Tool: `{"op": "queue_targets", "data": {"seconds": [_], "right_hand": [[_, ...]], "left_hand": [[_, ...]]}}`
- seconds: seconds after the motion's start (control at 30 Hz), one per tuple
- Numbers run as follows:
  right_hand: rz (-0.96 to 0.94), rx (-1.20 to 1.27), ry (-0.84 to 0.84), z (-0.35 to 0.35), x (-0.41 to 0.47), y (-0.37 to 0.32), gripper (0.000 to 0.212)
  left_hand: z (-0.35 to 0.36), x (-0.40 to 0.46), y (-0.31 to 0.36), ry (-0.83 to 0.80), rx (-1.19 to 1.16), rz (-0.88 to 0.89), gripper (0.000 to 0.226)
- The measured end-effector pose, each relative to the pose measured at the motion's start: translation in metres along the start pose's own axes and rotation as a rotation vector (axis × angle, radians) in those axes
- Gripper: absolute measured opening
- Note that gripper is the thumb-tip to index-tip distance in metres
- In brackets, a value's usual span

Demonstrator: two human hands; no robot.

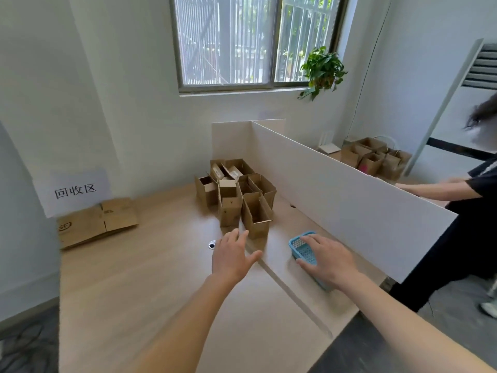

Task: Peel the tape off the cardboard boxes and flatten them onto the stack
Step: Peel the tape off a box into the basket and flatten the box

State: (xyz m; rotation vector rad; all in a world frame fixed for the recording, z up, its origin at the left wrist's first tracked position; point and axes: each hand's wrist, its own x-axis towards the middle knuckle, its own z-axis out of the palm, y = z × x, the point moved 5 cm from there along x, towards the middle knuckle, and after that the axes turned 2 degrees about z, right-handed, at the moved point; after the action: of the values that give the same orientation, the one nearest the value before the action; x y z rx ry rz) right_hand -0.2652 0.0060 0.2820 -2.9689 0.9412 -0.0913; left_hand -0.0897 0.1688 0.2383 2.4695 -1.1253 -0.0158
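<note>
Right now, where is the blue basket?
The blue basket sits on the table's right side, under the right hand, near the white divider.

Left hand (232, 255) hovers with fingers spread over bare tabletop (150, 267), open wood between it and the flattened cardboard stack (95, 222) at the far left by the wall, nothing standing in that lane; straight ahead the cluster of upright open boxes (236, 195) blocks the path, nearest box just beyond the fingertips. Right hand (326, 261) sits over the blue basket (302, 247), hemmed on its right by the white divider panel (336, 189) running the length of the table; a narrow strip stays free between boxes and divider.
</note>
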Motion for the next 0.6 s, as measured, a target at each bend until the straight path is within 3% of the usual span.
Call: {"op": "queue_targets", "data": {"seconds": [0.2,0.27,0.6], "right_hand": [[-0.045,0.001,-0.073,0.061,0.121,0.026,0.068],[-0.06,0.032,-0.142,0.112,0.199,0.044,0.069],[-0.097,0.141,-0.224,0.232,0.334,0.077,0.072]], "left_hand": [[0.069,0.088,-0.035,-0.059,0.0,-0.095,0.078],[0.117,0.148,-0.056,-0.088,-0.024,-0.176,0.079],[0.218,0.251,-0.094,-0.166,-0.035,-0.307,0.084]]}}
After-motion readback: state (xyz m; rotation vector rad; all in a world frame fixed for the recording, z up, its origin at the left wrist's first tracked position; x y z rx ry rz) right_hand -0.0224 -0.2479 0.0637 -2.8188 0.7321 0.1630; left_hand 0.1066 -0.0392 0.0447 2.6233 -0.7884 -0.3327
